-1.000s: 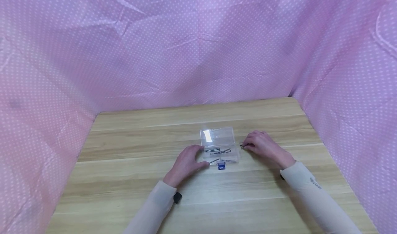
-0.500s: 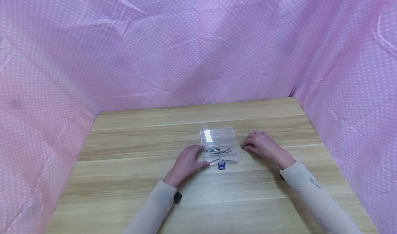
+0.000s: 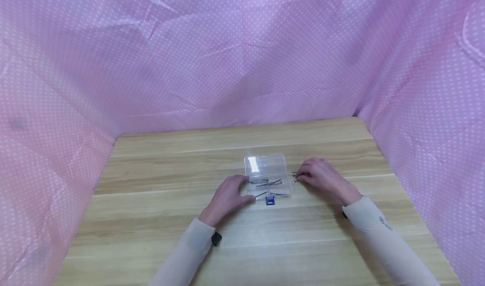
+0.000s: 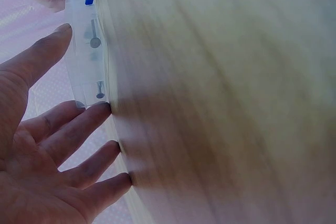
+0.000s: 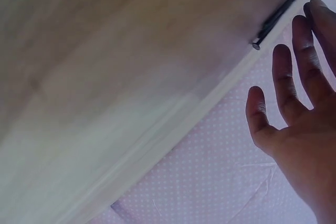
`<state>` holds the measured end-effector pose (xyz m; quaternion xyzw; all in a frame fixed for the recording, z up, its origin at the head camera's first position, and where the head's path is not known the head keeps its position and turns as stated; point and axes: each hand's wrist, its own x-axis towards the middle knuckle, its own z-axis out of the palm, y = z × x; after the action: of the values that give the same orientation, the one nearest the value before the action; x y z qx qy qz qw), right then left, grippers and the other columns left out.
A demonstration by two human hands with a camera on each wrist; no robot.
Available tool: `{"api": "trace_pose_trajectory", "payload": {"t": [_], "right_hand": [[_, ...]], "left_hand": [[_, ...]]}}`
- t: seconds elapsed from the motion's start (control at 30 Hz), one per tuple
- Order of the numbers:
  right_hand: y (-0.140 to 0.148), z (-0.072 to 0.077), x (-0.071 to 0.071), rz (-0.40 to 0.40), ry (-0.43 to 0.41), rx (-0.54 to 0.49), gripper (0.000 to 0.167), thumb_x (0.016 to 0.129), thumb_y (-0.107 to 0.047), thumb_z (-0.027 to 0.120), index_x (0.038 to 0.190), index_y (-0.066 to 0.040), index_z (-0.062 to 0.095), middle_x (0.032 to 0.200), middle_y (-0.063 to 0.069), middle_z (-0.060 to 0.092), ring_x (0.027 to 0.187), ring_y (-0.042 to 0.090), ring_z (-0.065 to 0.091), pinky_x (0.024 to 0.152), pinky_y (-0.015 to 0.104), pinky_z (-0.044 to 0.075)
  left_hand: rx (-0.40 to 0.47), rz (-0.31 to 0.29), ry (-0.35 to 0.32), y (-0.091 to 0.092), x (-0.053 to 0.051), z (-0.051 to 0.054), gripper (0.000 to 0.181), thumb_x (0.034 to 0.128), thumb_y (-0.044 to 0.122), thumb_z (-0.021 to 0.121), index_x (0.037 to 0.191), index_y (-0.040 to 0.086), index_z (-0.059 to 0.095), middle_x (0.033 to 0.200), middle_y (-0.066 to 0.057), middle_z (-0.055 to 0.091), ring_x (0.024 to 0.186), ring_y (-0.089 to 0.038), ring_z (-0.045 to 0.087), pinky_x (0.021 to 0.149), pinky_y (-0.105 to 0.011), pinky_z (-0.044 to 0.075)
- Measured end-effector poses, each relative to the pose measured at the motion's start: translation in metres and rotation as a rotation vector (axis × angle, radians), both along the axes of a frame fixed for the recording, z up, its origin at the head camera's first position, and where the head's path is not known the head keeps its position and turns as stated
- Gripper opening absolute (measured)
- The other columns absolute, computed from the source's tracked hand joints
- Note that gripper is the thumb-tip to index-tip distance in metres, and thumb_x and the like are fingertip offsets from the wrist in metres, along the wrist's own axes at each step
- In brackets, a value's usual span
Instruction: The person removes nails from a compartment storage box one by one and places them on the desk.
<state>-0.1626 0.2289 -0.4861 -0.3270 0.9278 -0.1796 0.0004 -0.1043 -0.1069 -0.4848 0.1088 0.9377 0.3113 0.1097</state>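
1 left hand [image 3: 226, 198], fingers [image 4: 79, 129] wide at box [image 3: 265, 164] edge, right hand [image 3: 321, 177] apart, by nails [image 5: 281, 14], grip unclear

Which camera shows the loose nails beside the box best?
The right wrist view: the loose nails lie unobstructed there. The head view shows only ends beside the right hand; the left wrist view shows none.

On a table [image 3: 288, 248], nails [image 3: 269, 183] lie in a box [image 3: 286, 188], lid [image 3: 270, 164] behind; left hand [image 3: 227, 195] at its left edge; right hand [image 3: 322, 176] by loose nails [image 5: 278, 17] to its right.
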Motion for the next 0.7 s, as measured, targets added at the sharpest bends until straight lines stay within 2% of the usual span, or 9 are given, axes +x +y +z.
{"api": "trace_pose_trajectory", "payload": {"t": [0.4, 0.57, 0.7], "right_hand": [[-0.013, 0.013, 0.011, -0.020, 0.086, -0.091, 0.013, 0.088, -0.010, 0.080, 0.101, -0.010, 0.078, 0.102, 0.006, 0.075, 0.101, 0.031, 0.067, 0.092, 0.054, 0.053], [-0.023, 0.015, 0.016, -0.039, 0.139, -0.156, 0.012, 0.087, -0.011, 0.081, 0.099, -0.010, 0.078, 0.100, 0.007, 0.075, 0.098, 0.031, 0.066, 0.087, 0.052, 0.052], [-0.031, 0.015, 0.020, -0.052, 0.130, -0.228, 0.011, 0.089, -0.009, 0.080, 0.100, -0.008, 0.078, 0.100, 0.008, 0.073, 0.097, 0.030, 0.066, 0.088, 0.051, 0.052]], "left_hand": [[-0.013, -0.005, 0.005, -0.001, -0.002, 0.001, 0.071, 0.0830, 0.040, 0.087, 0.140, 0.007, 0.062, 0.143, -0.014, 0.061, 0.136, -0.036, 0.051, 0.116, -0.054, 0.039], [-0.018, -0.010, 0.012, -0.001, -0.002, 0.001, 0.071, 0.0828, 0.041, 0.087, 0.140, 0.007, 0.062, 0.143, -0.015, 0.061, 0.136, -0.036, 0.051, 0.116, -0.055, 0.039], [-0.016, -0.005, 0.008, -0.001, -0.002, 0.000, 0.071, 0.0824, 0.041, 0.087, 0.140, 0.008, 0.062, 0.143, -0.014, 0.060, 0.137, -0.036, 0.051, 0.117, -0.055, 0.039]]}}
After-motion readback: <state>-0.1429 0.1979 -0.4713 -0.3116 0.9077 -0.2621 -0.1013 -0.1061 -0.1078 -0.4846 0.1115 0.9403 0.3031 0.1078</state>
